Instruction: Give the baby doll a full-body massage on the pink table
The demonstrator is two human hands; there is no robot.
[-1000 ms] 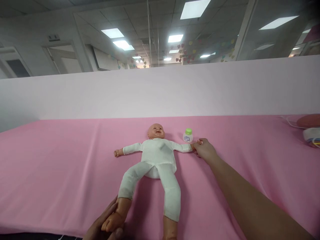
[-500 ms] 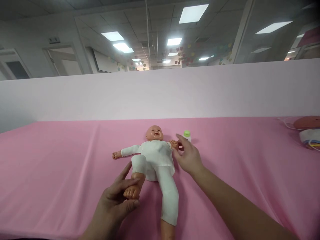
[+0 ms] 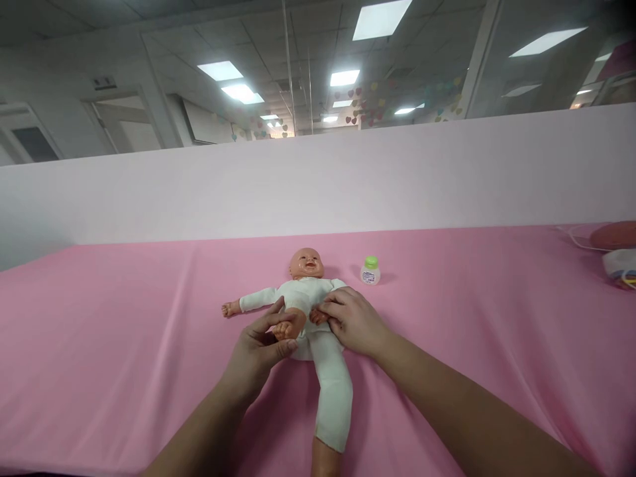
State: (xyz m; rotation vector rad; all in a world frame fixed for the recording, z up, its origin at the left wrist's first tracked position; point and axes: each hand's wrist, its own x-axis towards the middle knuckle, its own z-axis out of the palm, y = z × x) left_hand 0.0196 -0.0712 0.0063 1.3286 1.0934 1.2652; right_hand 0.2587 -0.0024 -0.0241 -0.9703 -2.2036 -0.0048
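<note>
A baby doll (image 3: 307,290) with a white cloth body lies on its back on the pink sheet (image 3: 124,371), its head at the far end. My left hand (image 3: 256,348) is closed round the doll's foot (image 3: 284,330), with that leg bent up over the belly. In my right hand (image 3: 355,321) is the doll's hand (image 3: 318,316), drawn across the belly close to the raised foot. The doll's other arm (image 3: 258,299) lies stretched out to the left. Its other leg (image 3: 334,397) is straight and points towards me.
A small clear bottle with a green cap (image 3: 370,271) stands right of the doll's head. At the far right edge lie an orange-brown object (image 3: 613,234) and a white item (image 3: 621,264). A white wall panel (image 3: 318,185) closes off the back.
My left hand has pushed the doll's foot up towards its belly, bending the leg. My right hand has brought the doll's hand inward from the side, which uncovers the bottle.
</note>
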